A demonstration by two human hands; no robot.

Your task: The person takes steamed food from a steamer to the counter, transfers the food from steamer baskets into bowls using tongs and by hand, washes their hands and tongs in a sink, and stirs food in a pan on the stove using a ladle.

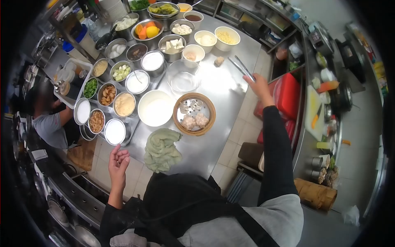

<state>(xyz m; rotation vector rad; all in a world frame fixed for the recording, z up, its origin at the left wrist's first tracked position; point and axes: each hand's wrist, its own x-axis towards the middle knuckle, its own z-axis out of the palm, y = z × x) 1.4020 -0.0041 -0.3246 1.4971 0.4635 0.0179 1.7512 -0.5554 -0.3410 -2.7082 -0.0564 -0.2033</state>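
My right hand (259, 87) grips metal tongs (243, 69) over the far right edge of the steel table. The arms of the tongs are spread, with nothing between them. Left of their tips, a small pale brown lump (219, 61) lies on the table. My left hand (118, 164) is empty, its fingers loosely bent and apart, just below a metal bowl of white powder (115, 131). Between my hands sits a round bamboo steamer (212, 119). Inside it, two meatballs (195, 121) rest toward the front of a perforated liner. A crumpled green cloth (162, 150) lies near the table's front edge.
A white bowl (156, 108) adjoins the steamer, and a clear bowl (183, 78) stands behind it. Several ingredient bowls crowd the left and back. Another person (52, 125) is at the left. Red containers (284, 99) stand right of the table, near a side counter.
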